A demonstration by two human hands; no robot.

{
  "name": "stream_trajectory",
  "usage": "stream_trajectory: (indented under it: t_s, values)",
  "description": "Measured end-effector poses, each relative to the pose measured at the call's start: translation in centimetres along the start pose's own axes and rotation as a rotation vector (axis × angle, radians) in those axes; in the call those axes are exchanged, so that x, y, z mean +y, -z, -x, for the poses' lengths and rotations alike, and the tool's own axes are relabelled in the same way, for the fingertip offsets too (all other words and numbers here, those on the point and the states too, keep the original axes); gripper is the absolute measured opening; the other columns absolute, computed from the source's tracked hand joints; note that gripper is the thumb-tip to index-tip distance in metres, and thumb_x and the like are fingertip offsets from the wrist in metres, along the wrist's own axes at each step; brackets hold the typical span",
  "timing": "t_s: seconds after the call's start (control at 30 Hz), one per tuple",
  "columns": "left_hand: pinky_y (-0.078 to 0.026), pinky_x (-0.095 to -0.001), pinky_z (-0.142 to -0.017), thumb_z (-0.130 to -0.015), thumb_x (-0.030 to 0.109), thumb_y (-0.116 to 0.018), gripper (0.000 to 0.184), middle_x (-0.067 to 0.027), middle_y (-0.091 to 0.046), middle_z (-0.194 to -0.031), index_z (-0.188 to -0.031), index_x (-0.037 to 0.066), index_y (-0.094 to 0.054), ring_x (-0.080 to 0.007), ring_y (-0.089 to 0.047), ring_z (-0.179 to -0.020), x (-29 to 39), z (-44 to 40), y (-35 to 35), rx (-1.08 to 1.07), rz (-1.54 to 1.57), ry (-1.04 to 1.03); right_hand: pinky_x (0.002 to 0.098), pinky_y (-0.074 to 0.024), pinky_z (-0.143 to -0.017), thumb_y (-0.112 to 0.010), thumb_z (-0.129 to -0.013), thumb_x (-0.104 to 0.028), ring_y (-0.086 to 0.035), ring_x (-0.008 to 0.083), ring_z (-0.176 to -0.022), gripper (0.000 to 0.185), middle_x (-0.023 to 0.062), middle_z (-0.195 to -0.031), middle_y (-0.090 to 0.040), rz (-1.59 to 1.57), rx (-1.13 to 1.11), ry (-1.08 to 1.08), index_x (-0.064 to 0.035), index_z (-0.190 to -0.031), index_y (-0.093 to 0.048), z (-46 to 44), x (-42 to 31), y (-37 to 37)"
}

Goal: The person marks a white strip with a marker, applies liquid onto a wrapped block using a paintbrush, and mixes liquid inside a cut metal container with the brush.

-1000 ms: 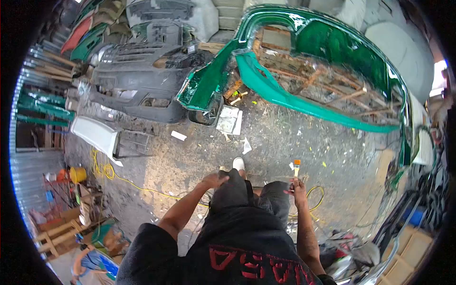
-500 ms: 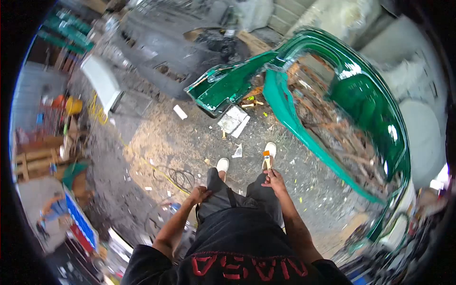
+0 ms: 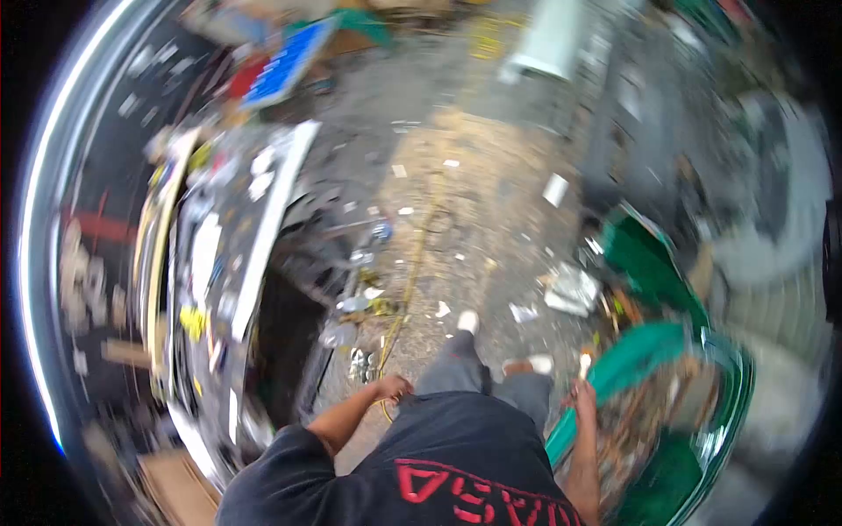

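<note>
One bare right hand (image 3: 582, 400) holds a small, slender brush (image 3: 585, 363) with a pale handle, its fingers pinched around it; the far end is too blurred to make out. The bare left hand (image 3: 395, 387) hangs beside the hem of the black T-shirt with red lettering (image 3: 478, 504), fingers curled, and I cannot tell whether they grip anything.

With one white shoe (image 3: 469, 322) ahead of the other, the step in hand looks like carrying the brush across the stained concrete floor (image 3: 500, 175). Moving on calls for a steady grip and careful footing, I judge.

In view, the brush is right beside a glossy green moulded panel (image 3: 649, 346) with a large opening; whether they touch is unclear. A thin yellow cable (image 3: 412, 289) runs along the floor near the left hand and could catch a foot. White scraps and a crumpled pale paper bundle (image 3: 572, 291) lie ahead. To the left, a long cluttered counter with a white edge (image 3: 274, 237) limits the room on that side.
</note>
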State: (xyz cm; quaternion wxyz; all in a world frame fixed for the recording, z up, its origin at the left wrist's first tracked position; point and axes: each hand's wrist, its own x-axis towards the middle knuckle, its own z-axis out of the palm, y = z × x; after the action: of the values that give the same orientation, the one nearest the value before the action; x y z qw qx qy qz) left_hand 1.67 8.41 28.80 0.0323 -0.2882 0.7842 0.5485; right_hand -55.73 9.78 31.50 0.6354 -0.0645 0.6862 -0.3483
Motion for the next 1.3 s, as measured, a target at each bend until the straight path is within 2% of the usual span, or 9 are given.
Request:
stream_trajectory:
  t_s: [0.07,0.13,0.43,0.7,0.83,0.9,0.97,1.07,1.3]
  values:
    - [-0.051,-0.0408,-0.069,-0.076,0.028,-0.057,0.033,-0.0138,-0.064,-0.094,-0.101,0.008,-0.063,-0.0302,-0.064,-0.082,4.1,-0.7,-4.7,-0.075,0.141,0.587,0.0348,-0.0525,-0.050,-0.048,-0.091,-0.030,-0.046,0.0124,-0.054,0.026,-0.0010,-0.065,-0.041,0.038,-0.024,0.002,-0.0045,-0.094,-0.053,0.2,-2.5,-1.7]
    - [-0.050,-0.0407,-0.068,-0.076,0.028,-0.057,0.032,-0.0136,-0.064,-0.091,-0.100,0.007,-0.063,-0.0297,-0.063,-0.081,5.7,-0.9,-6.2,0.129,0.446,0.822,0.0361,-0.0531,-0.050,-0.048,-0.091,-0.031,-0.047,0.0127,-0.053,0.027,-0.0004,-0.063,-0.042,0.086,-0.047,0.064,-0.0042,-0.093,-0.053,-0.6,-3.0,-3.3]
    - [-0.050,-0.0401,-0.064,-0.078,0.029,-0.055,0.031,-0.0127,-0.063,-0.082,-0.098,0.007,-0.063,-0.0277,-0.063,-0.075,4.0,-0.2,-8.4,0.701,0.802,0.845,0.0425,-0.0549,-0.053,-0.046,-0.092,-0.030,-0.048,0.0150,-0.052,0.027,0.0017,-0.064,-0.045,0.325,-0.232,0.091,-0.0051,-0.097,-0.053,-2.4,-6.9,-13.9]
    - [-0.049,-0.0396,-0.060,-0.080,0.029,-0.054,0.030,-0.0120,-0.062,-0.073,-0.096,0.006,-0.063,-0.0259,-0.063,-0.069,9.1,-0.1,-20.8,1.139,1.097,0.952,0.0437,-0.0557,-0.054,-0.046,-0.093,-0.031,-0.049,0.0148,-0.054,0.028,0.0005,-0.064,-0.044,0.553,-0.416,0.079,-0.0046,-0.097,-0.054,-4.0,-9.0,-22.1]
    - [-0.049,-0.0393,-0.058,-0.081,0.029,-0.053,0.030,-0.0116,-0.061,-0.069,-0.095,0.005,-0.063,-0.0249,-0.063,-0.066,13.0,-2.0,-29.5,1.198,0.381,0.962,0.0421,-0.0559,-0.056,-0.045,-0.095,-0.032,-0.054,0.0156,-0.061,0.027,0.0023,-0.069,-0.050,0.813,-0.694,0.027,-0.0063,-0.100,-0.054,-6.6,-8.8,-27.1]
    - [-0.049,-0.0392,-0.058,-0.081,0.029,-0.052,0.030,-0.0114,-0.061,-0.067,-0.095,0.005,-0.063,-0.0245,-0.063,-0.065,14.0,-1.2,-32.1,1.292,0.533,1.106,0.0431,-0.0566,-0.057,-0.046,-0.094,-0.029,-0.055,0.0163,-0.064,0.025,0.0034,-0.071,-0.052,0.870,-0.715,0.024,-0.0061,-0.101,-0.054,-6.5,-8.5,-29.5]
    - [-0.048,-0.0354,-0.051,-0.084,0.027,-0.051,0.028,-0.0092,-0.060,-0.061,-0.096,0.003,-0.062,-0.0205,-0.062,-0.057,14.8,2.3,-30.0,1.886,1.889,0.998,0.0437,-0.0569,-0.059,-0.049,-0.093,-0.025,-0.057,0.0163,-0.066,0.021,0.0048,-0.074,-0.056,0.873,-0.748,0.021,-0.0058,-0.100,-0.053,-5.2,-8.0,-32.4]
    - [-0.050,-0.0296,-0.050,-0.087,0.026,-0.052,0.029,-0.0114,-0.064,-0.067,-0.100,0.002,-0.061,-0.0197,-0.063,-0.055,16.4,9.4,-27.7,2.122,1.718,0.948,0.0414,-0.0567,-0.063,-0.057,-0.089,-0.020,-0.058,0.0156,-0.068,0.014,0.0077,-0.086,-0.063,0.816,-0.753,-0.040,-0.0068,-0.088,-0.051,-2.8,-6.2,-36.0]
    - [-0.050,-0.0272,-0.050,-0.089,0.028,-0.053,0.029,-0.0113,-0.066,-0.071,-0.098,0.001,-0.058,-0.0174,-0.064,-0.057,12.3,25.2,-30.7,2.307,1.544,0.857,0.0417,-0.0539,-0.078,-0.055,-0.089,-0.016,-0.061,0.0159,-0.075,0.012,0.0078,-0.094,-0.063,0.655,-0.822,-0.118,-0.0046,-0.094,-0.052,2.0,1.4,-42.9]
